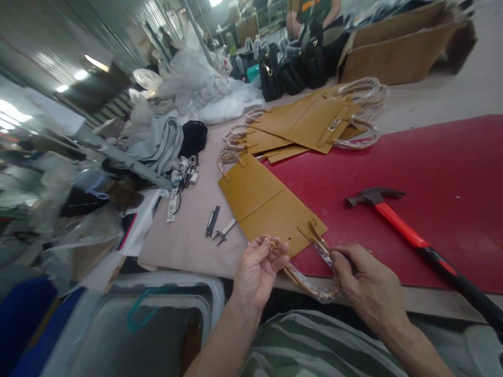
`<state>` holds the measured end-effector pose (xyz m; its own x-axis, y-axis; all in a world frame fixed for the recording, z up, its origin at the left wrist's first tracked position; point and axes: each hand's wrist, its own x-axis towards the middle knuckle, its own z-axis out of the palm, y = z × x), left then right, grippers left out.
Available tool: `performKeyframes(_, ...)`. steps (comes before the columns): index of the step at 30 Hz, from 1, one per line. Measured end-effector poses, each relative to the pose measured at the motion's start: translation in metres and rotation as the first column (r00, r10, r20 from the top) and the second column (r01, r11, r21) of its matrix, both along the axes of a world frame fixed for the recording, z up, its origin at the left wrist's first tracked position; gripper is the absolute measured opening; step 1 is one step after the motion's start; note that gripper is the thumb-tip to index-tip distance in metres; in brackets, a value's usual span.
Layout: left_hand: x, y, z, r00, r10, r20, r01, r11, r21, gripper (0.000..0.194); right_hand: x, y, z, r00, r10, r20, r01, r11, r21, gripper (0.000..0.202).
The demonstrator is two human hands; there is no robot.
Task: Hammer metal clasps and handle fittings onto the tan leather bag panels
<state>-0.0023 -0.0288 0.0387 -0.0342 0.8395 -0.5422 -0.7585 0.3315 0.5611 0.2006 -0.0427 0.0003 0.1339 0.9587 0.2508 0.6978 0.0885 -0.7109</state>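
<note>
A mustard-yellow bag panel (264,195) lies in front of me, with a crease across it and a handle at each end. Its near handle (314,288) is wrapped in clear plastic and loops over the table's edge. My right hand (367,285) is closed around the right side of this loop. Palm up beside the panel's near end, my left hand (256,272) holds small gold metal pieces (273,244) at its curled fingertips; their exact kind is too small to make out. A small dark hole shows in the panel close by.
A claw hammer (404,225) lies on the red mat (444,173) at right. More yellow panels (302,123) are stacked beyond. Black bags (271,73), a cardboard box (396,47) and a person (314,13) are farther back. Calipers (223,234) lie left; a plastic bin (157,285) stands below.
</note>
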Motion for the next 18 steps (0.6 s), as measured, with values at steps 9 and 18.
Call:
performKeyframes(9,-0.002,-0.020,0.005,0.983,0.180,0.032,-0.177,0.980,-0.093,0.011,0.001,0.004,-0.008,0.992,0.004,0.125,-0.010,0.999,0.051,0.039)
performKeyframes(18,-0.015,-0.032,-0.005,0.982,0.190,0.008,-0.190,0.982,-0.014,0.013,-0.002,0.007,-0.007,0.973,-0.010,0.230,-0.008,0.997,0.078,0.039)
